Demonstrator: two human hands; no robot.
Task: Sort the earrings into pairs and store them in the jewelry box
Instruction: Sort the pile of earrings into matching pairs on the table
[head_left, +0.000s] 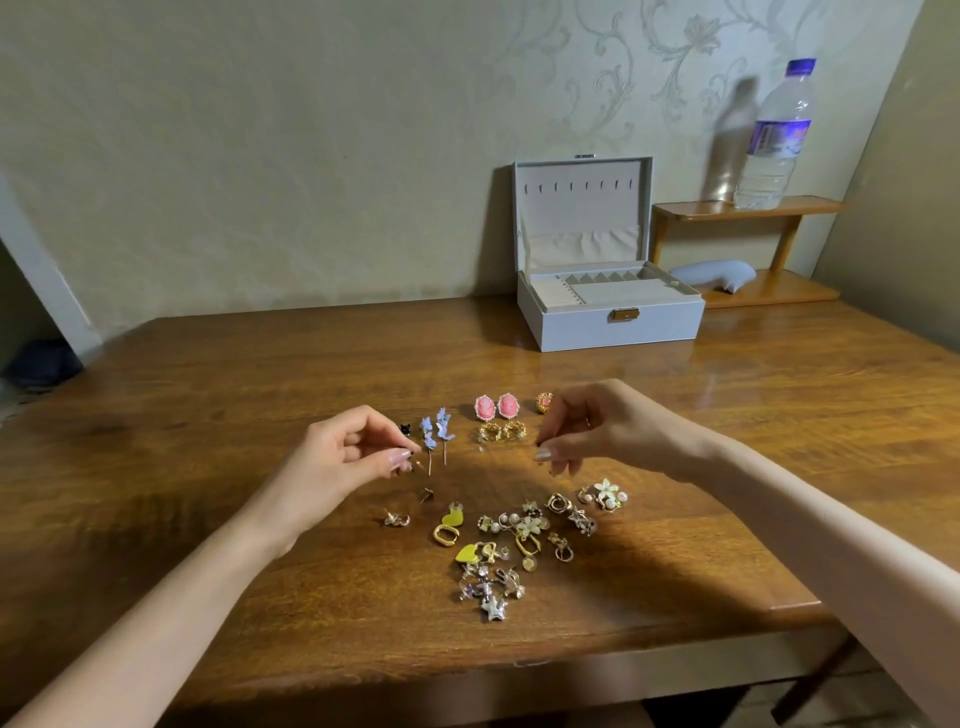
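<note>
My left hand (358, 452) pinches a small dark earring between thumb and forefinger, just left of a blue butterfly drop pair (436, 435). A black cat stud (405, 428) lies beside that hand. My right hand (587, 431) hovers with curled fingers, its thumb and forefinger pinched on a tiny dark bit too small to name. Between the hands lie a pink cameo pair (496, 407), a gold hoop pair (501, 431) and a single gold-and-pink round earring (544, 402). A loose heap of several mixed earrings (511, 540) sits nearer me. The grey jewelry box (608, 322) stands with its lid up at the back.
A wooden table (208, 405) carries everything; its front edge runs close to me. A small wooden shelf (748, 208) at the back right bears a water bottle (774, 140), with a grey object (717, 273) under it. The wall lies right behind the box.
</note>
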